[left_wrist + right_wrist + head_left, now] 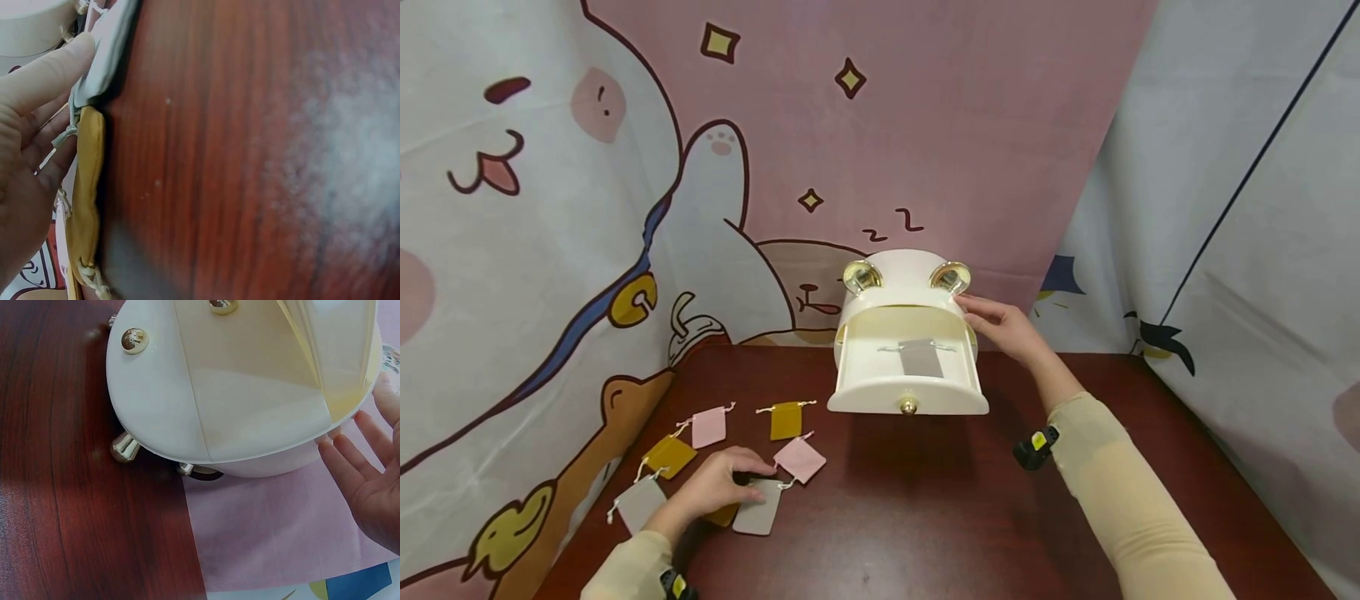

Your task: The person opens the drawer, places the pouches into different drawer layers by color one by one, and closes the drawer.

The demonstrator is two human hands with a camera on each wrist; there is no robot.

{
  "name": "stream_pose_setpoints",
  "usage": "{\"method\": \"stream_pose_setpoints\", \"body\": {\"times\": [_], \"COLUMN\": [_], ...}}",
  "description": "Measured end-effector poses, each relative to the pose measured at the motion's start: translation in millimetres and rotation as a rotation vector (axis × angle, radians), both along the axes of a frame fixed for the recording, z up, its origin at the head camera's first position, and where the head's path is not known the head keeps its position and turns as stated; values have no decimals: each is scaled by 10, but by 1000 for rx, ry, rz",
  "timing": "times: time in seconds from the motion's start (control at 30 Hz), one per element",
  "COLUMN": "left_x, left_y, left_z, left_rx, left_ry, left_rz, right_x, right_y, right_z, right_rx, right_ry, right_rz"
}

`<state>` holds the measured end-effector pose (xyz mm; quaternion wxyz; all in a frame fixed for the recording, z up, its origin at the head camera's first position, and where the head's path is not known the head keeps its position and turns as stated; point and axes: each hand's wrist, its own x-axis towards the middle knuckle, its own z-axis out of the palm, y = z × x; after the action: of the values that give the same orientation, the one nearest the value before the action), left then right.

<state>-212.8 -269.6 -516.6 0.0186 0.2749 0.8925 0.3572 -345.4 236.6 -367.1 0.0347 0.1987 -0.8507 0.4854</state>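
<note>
My left hand point(718, 485) reaches over a group of drawstring pouches on the table. Its thumb touches a grey pouch point(757, 512), and its index finger extends towards a pink pouch point(801, 459). Beneath the palm a mustard pouch point(89, 169) is partly hidden. My right hand point(1006, 331) rests its fairly straight fingers against the side of a cream drawer box point(910, 279). The box's upper drawer point(907, 397) is pulled out, and a grey pouch point(921, 358) lies inside.
More pouches lie at the left: a mustard one point(786, 421), a pink one point(708, 427), another mustard one point(670, 456) and a grey one point(640, 502). The box has gold feet point(125, 449) and a lower knob point(134, 340). A printed cloth point(962, 125) hangs behind.
</note>
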Motion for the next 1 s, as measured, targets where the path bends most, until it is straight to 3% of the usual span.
{"method": "stream_pose_setpoints", "body": {"times": [0.33,0.6,1.0], "left_x": [-38,-52,-36], "left_y": [23,49,122], "left_z": [-72,-91,-53], "left_rx": [54,103,127], "left_ry": [36,62,-9], "left_rz": [-52,-74,-14], "right_x": [-4,172,-14], "right_y": [5,-79,23], "right_z": [-4,188,-31], "right_rx": [1,-8,-6], "right_ry": [-10,-41,13], "right_rz": [-1,24,6]}}
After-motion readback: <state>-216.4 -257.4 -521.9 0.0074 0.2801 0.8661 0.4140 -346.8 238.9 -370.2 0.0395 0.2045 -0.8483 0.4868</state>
